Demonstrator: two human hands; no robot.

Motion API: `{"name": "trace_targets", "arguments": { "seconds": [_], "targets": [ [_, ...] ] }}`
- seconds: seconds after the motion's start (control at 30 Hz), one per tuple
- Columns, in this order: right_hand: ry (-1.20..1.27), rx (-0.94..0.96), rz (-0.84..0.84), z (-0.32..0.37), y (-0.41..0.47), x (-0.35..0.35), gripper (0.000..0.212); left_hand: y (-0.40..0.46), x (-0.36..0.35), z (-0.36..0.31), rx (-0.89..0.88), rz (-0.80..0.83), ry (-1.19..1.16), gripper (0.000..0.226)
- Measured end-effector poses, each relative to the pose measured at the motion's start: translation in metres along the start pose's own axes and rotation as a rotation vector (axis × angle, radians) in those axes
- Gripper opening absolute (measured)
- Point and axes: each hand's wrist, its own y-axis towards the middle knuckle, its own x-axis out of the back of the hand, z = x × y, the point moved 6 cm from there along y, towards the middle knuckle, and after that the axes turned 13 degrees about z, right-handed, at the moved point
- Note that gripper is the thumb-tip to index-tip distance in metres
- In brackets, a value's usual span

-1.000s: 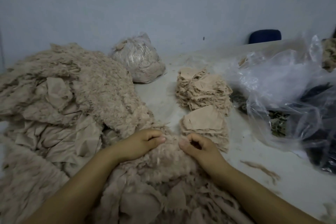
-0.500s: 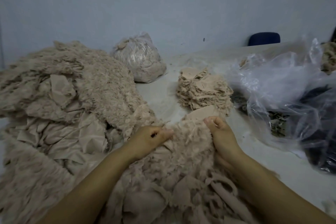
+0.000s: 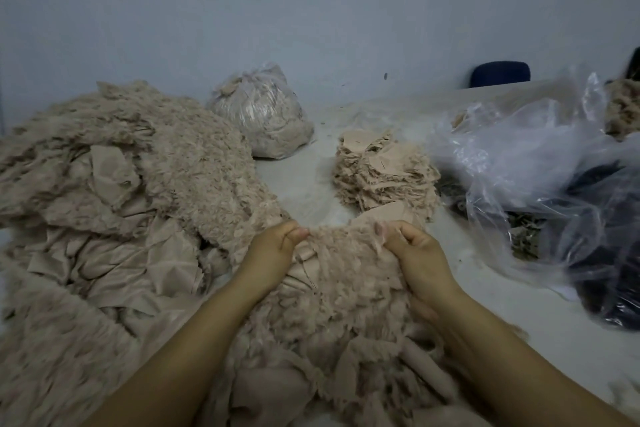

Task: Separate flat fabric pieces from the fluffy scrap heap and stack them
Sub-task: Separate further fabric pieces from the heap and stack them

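Gripping a fluffy piece [image 3: 346,260] by its top edge, the left hand [image 3: 273,250] and right hand [image 3: 412,250] each pinch it above the scrap heap [image 3: 138,218]. Judged mid-separation; next, carry it to the stack [image 3: 384,173] just beyond the right hand.

The fluffy scrap heap [image 3: 114,204] is cut off at the nine and six o'clock edges. The near stack [image 3: 388,211] is largely hidden behind a raised fluffy piece [image 3: 346,274]. Dark contents inside the clear plastic bags [image 3: 540,163] at three o'clock cannot be identified. A blue object [image 3: 500,73] at one o'clock is partly hidden.
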Motion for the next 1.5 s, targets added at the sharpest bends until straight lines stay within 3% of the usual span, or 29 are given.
{"name": "trace_targets", "arguments": {
  "seconds": [0.1, 0.17, 0.23, 0.37, 0.5, 0.57, 0.6, 0.67, 0.7, 0.77, 0.8, 0.87, 0.93, 1.0, 1.1, 1.17, 1.27, 1.3, 1.4, 1.43, 1.5],
  "targets": [
    [-0.044, -0.183, 0.073, -0.015, -0.004, -0.001, 0.019, -0.002, 0.007, -0.005, -0.055, -0.091, -0.008, 0.033],
    [-0.088, -0.323, 0.221, -0.023, -0.012, -0.006, 0.032, -0.002, 0.006, -0.007, -0.079, -0.074, -0.062, 0.037],
    [-0.067, -0.332, 0.351, -0.021, -0.017, -0.011, 0.033, 0.0, 0.006, -0.003, -0.041, -0.078, -0.108, 0.039],
    [0.012, -0.297, 0.275, -0.021, -0.015, 0.0, 0.05, -0.003, 0.017, 0.015, 0.062, -0.163, -0.125, 0.045],
    [0.116, -0.206, 0.241, -0.015, -0.011, -0.001, 0.027, -0.001, 0.009, 0.008, 0.037, 0.068, 0.034, 0.043],
    [0.059, -0.183, 0.328, -0.011, -0.012, -0.012, 0.022, 0.001, 0.001, -0.008, -0.014, 0.169, 0.091, 0.025],
    [0.001, -0.176, 0.389, -0.009, -0.012, -0.02, 0.017, 0.0, -0.004, -0.017, -0.044, 0.221, 0.046, 0.019],
    [-0.109, -0.166, 0.495, -0.006, -0.013, -0.034, 0.007, -0.002, -0.017, -0.04, -0.105, 0.355, -0.101, 0.04],
    [-0.132, -0.161, 0.525, -0.005, -0.014, -0.038, 0.005, -0.005, -0.025, -0.049, -0.127, 0.433, -0.132, 0.041],
    [-0.148, -0.155, 0.545, -0.004, -0.014, -0.04, 0.005, -0.009, -0.038, -0.057, -0.173, 0.543, -0.161, 0.017],
    [-0.171, -0.151, 0.553, -0.004, -0.015, -0.038, 0.007, -0.009, -0.038, -0.056, -0.174, 0.538, -0.21, 0.013],
    [-0.227, -0.153, 0.573, -0.005, -0.018, -0.033, 0.01, -0.005, -0.025, -0.049, -0.147, 0.384, -0.325, 0.026],
    [-0.228, -0.153, 0.54, -0.007, -0.019, -0.023, 0.017, 0.001, -0.002, -0.034, -0.095, 0.14, -0.275, 0.032],
    [-0.137, -0.142, 0.409, -0.008, -0.015, -0.008, 0.031, 0.004, 0.013, -0.019, -0.011, 0.018, -0.09, 0.034],
    [0.006, -0.124, 0.175, -0.009, -0.008, 0.007, 0.041, 0.0, 0.008, -0.007, 0.063, 0.257, 0.079, 0.016],
    [0.001, -0.118, 0.151, -0.008, -0.006, 0.003, 0.036, -0.008, -0.002, -0.018, -0.003, 0.373, 0.003, 0.009],
    [-0.019, -0.07, 0.156, -0.008, -0.003, -0.01, 0.029, -0.01, -0.02, -0.034, 0.027, 0.434, -0.273, 0.053],
    [-0.039, -0.052, 0.126, -0.008, -0.002, -0.013, 0.027, -0.011, -0.031, -0.035, 0.049, 0.459, -0.278, 0.055],
    [-0.036, 0.019, -0.054, -0.003, 0.0, -0.002, 0.023, -0.014, -0.05, -0.037, -0.053, 0.447, -0.053, 0.011],
    [0.028, 0.028, -0.132, 0.0, 0.0, 0.006, 0.023, -0.017, -0.052, -0.033, -0.084, 0.453, -0.017, 0.007],
    [0.079, 0.046, -0.263, 0.009, -0.003, 0.026, 0.026, -0.023, -0.049, -0.019, -0.079, 0.488, 0.0, 0.022]
  ]
}}
